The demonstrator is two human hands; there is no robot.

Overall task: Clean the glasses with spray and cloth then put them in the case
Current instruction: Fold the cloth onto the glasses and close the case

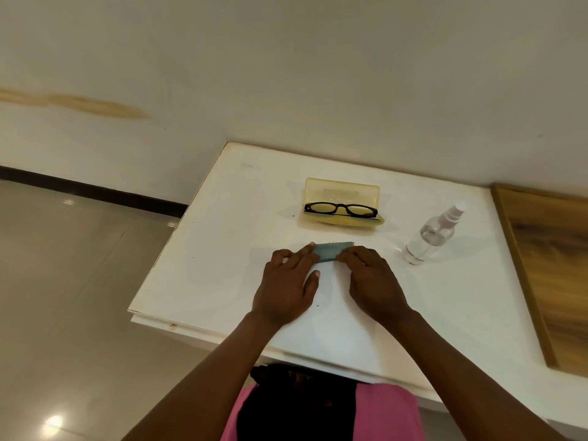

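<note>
Left grip (288, 281) and right grip (370, 278) pinch the small folded blue-grey cloth (327, 251) on the white surface (222, 249). Beyond them, black-framed glasses (341, 209) sit in the open yellow plastic case (342, 192); clear spray bottle (432, 235) right.

White table (222, 281), stained cream wall (286, 74), glossy tiled floor (63, 281), wooden board (553, 275)

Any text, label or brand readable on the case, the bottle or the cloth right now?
No readable text anywhere.
Open yellow plastic glasses case: faint marks inside the lid, too blurred to read.
Clear spray bottle: no label visible.
Folded blue-grey cloth: plain.
</note>
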